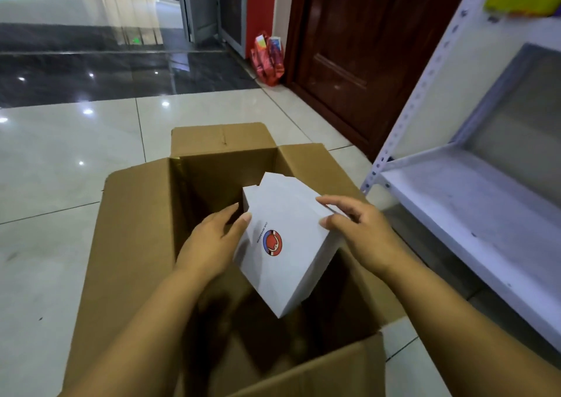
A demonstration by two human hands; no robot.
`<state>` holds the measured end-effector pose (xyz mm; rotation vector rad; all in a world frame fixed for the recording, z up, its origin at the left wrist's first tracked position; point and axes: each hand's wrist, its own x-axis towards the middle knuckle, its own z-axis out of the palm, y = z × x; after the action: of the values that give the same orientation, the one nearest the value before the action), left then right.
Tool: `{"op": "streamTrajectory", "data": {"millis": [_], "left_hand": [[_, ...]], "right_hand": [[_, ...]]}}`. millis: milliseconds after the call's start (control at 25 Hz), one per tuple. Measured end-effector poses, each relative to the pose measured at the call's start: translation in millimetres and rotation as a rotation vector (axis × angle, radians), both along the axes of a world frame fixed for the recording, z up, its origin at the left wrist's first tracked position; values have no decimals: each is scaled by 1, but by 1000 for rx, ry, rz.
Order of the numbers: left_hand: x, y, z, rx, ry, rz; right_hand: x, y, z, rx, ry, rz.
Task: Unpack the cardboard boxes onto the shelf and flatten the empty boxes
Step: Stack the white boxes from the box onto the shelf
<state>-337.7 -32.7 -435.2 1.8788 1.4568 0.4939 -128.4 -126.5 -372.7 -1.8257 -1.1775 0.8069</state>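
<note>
Shop stockroom: metal shelf (473, 202), carton (136, 229), tiled floor (60, 159).

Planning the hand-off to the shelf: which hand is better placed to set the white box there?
Right. The right hand already grips the white box with the red-blue logo on its shelf-facing side; the white metal shelf stands to the right.

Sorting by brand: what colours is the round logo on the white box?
Red and blue logo, head view.
</note>
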Motion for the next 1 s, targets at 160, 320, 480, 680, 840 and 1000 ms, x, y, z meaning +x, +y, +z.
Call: {"op": "streamTrajectory", "data": {"millis": [160,320,480,680,840,1000], "left_hand": [[27,-25,29,-109,-232,-69],[48,-45,49,-235,-443,-112],[73,-63,66,-317,-582,-163],[108,-92,83,-379,-712,-113],[139,-117,92,-411,-764,-25],[172,-139,110,-312,-824,29]], "right_hand": [[28,-27,35,131,102,-82],[55,-51,64,235,164,-160],[76,-75,86,320,163,-184],[90,-103,101,300,58,-278],[103,-131,104,261,34,-328],[110,-162,95,234,-19,-275]]}}
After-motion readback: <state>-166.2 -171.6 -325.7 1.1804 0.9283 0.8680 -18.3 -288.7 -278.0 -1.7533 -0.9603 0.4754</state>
